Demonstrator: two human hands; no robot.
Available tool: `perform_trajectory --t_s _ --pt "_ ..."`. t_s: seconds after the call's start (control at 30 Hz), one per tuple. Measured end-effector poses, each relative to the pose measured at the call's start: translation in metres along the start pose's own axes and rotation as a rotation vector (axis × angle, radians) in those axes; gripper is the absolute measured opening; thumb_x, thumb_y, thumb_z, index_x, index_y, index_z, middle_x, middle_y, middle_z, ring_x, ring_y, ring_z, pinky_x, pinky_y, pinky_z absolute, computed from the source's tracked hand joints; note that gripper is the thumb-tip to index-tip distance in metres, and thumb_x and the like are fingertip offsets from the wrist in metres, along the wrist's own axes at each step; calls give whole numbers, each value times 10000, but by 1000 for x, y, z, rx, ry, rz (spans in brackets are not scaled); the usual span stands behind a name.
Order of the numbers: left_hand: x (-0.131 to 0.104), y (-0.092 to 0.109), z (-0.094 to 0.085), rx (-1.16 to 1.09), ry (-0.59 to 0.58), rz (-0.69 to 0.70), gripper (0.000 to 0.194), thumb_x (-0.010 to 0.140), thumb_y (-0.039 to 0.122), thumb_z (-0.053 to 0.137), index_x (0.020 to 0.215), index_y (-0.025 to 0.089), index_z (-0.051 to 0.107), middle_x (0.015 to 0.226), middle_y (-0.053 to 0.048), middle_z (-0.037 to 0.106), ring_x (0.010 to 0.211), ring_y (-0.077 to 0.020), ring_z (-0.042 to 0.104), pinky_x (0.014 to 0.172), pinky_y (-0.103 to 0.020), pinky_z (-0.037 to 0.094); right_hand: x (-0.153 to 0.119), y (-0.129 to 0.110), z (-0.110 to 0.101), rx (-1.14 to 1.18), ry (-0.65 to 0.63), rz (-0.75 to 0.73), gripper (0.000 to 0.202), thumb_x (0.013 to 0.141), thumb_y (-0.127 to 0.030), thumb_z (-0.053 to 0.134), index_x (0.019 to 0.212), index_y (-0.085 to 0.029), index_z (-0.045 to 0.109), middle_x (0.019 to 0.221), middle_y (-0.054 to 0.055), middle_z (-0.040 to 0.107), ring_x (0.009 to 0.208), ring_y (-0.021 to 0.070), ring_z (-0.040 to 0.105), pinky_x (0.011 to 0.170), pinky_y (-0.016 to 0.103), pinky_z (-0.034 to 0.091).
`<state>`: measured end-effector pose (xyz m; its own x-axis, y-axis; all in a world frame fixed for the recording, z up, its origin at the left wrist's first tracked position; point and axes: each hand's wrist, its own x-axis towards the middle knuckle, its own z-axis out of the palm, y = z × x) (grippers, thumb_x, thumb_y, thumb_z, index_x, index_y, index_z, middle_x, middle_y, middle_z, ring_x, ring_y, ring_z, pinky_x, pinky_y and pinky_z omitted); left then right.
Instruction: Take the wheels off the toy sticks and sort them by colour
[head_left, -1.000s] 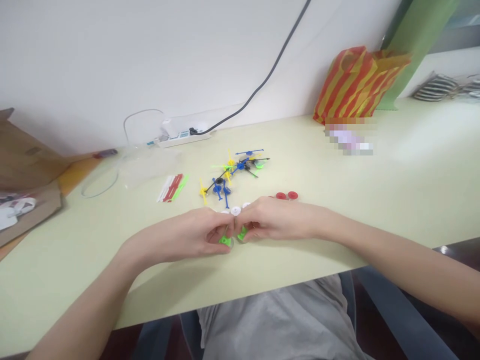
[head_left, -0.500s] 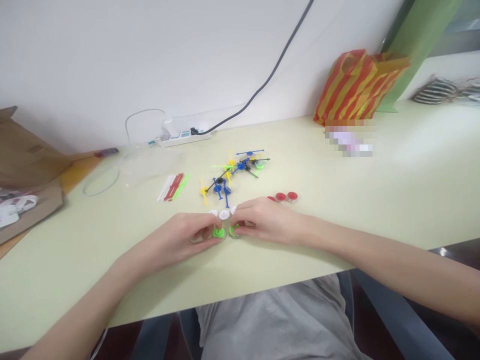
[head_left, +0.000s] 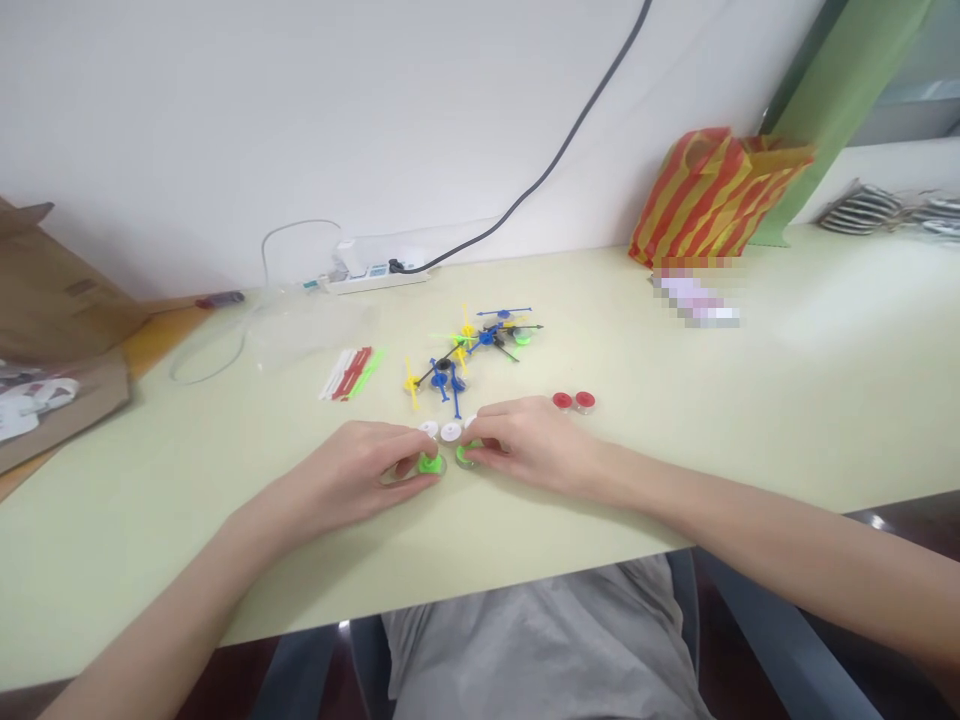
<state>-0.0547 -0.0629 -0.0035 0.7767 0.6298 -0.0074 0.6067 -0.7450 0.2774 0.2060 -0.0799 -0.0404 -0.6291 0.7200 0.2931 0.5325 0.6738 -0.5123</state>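
My left hand (head_left: 379, 462) has its thumb and fingers closed around a small round piece with a green top and a clear base (head_left: 430, 465), low on the table. Just to its right, the fingertips of my right hand (head_left: 529, 440) pinch a second green-topped round piece (head_left: 463, 456), which they partly cover. White-topped round pieces (head_left: 451, 432) lie in a row right behind the green ones, one of them partly hidden by my right fingers. Two red-topped round pieces (head_left: 574, 401) sit beyond my right wrist.
Behind my hands lies a cluster of blue, yellow, black and green pieces with arrow-shaped bars (head_left: 486, 338). Loose white, red and green strips (head_left: 351, 374) are to its left. A power strip (head_left: 379, 278), a striped bag (head_left: 720, 200) and a brown paper bag (head_left: 64, 270) stand farther out.
The two green-topped pieces have shifted slightly left relative to the white ones, with my fingers still on them. The camera view has tilted a little.
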Motion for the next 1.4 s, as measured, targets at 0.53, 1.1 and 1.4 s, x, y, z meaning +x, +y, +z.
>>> perform_trajectory --t_s 0.53,1.1,1.4 --pt "4 -9 -26 -42 204 18 189 1027 410 601 1026 234 669 657 70 574 561 -93 510 620 -234 389 7 -2 -24 -81 313 157 205 1043 -253 587 969 -185 767 709 18 713 619 142 583 661 270 375" --pt "64 -58 -4 222 783 170 156 998 168 513 994 215 662 980 -82 719 917 -232 661 827 -389 492 113 104 -52 -285 104 181 229 928 -146 671 1103 -141 818 1028 99 794 884 216 691 813 313 479" --pt "71 -60 4 223 860 140 233 968 77 469 1017 202 660 986 -82 703 941 -247 640 836 -407 471 145 107 -40 -317 -18 178 160 841 -92 689 935 -158 801 957 84 789 833 202 669 720 291 436"
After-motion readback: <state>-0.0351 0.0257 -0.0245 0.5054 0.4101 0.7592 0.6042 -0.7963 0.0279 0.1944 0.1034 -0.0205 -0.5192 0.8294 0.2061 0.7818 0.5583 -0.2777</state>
